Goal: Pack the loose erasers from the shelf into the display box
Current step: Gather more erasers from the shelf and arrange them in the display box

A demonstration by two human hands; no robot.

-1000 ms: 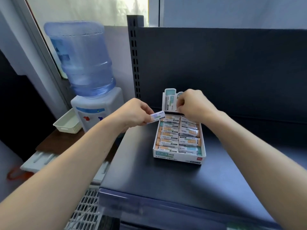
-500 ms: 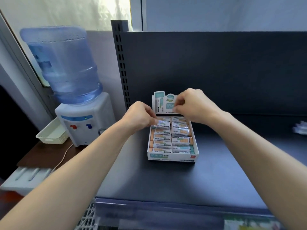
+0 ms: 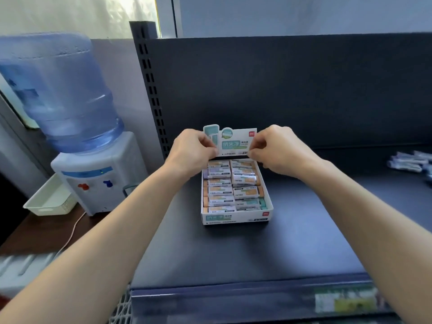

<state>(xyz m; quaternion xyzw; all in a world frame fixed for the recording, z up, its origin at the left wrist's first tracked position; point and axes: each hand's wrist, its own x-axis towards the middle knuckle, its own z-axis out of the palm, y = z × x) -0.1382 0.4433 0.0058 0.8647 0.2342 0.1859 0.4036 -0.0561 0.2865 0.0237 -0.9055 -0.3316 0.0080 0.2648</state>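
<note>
Both forearms reach in over the front of the shelf (image 3: 233,253) toward the box (image 3: 236,217), which sits mid-shelf, packed with two rows of erasers (image 3: 219,190) (wrapper print is too small to read). At the box's back edge, the left hand (image 3: 191,148) and right hand (image 3: 278,150) each pinch one side of the upright card (image 3: 233,142), fingers curled in. The card says 纳米净 in white on teal, with a small red logo in its top right corner. More loose erasers (image 3: 409,161) lie far right on the shelf.
</note>
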